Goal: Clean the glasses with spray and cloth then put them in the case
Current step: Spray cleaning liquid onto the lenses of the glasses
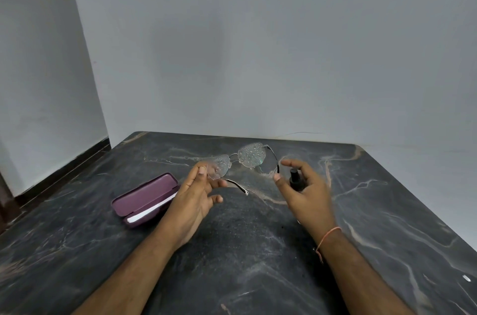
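Glasses (241, 161) held above the dark marble tabletop (232, 250), temples unfolded, both lenses covered in droplets. Left hand (197, 192) pinches the left lens edge between thumb and forefinger. Right hand (305, 190), just beside the right temple, grips a small black spray bottle (296, 180). Purple case (145, 198) lies open left of the left hand, white cloth (152, 209) inside.

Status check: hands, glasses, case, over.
Left hand pinches glasses, lenses beaded with droplets. Right hand grips spray bottle. Case open on table, nothing blocking.
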Tool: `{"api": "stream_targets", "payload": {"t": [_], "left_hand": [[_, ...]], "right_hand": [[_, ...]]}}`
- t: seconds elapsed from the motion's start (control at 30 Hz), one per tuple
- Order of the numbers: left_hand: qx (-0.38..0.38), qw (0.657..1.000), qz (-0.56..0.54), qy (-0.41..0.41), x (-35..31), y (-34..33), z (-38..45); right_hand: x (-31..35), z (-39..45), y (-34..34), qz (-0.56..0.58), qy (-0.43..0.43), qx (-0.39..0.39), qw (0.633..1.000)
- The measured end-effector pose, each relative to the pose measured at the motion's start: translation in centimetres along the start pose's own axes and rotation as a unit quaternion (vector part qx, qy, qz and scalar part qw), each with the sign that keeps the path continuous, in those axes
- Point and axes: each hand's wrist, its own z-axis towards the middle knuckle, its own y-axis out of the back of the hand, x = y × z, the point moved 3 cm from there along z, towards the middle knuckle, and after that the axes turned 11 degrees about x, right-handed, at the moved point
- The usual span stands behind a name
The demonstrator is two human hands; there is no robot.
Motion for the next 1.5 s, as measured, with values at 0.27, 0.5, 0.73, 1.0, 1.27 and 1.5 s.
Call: {"api": "stream_targets", "payload": {"t": [0.27,0.5,0.73,1.0,1.27,1.5], "left_hand": [[-0.036,0.979,-0.198,0.022,-0.6,0.3,0.1],[0.021,0.957,-0.285,0.040,-1.0,0.1,-0.2],[0.086,0.952,-0.281,0.087,-0.1,-0.7,-0.3],[0.074,0.970,-0.210,0.101,0.8,-0.1,0.5],[-0.174,0.981,0.060,0.057,0.9,3.1,1.1],[-0.171,0.957,0.226,-0.056,-0.1,3.6,0.6]], "right_hand": [[0.3,0.1,-0.5,0.005,-0.016,0.062,0.998],[2.3,-1.3,-2.4,-0.037,0.059,0.122,0.990],[3.3,-1.6,-3.3,-0.002,0.141,0.109,0.984],[3.2,-1.5,-2.6,0.003,0.139,0.022,0.990],[3.1,-1.4,-0.7,-0.126,0.102,-0.058,0.985],[3.5,-1.2,0.0,-0.208,0.111,-0.096,0.967]]}}
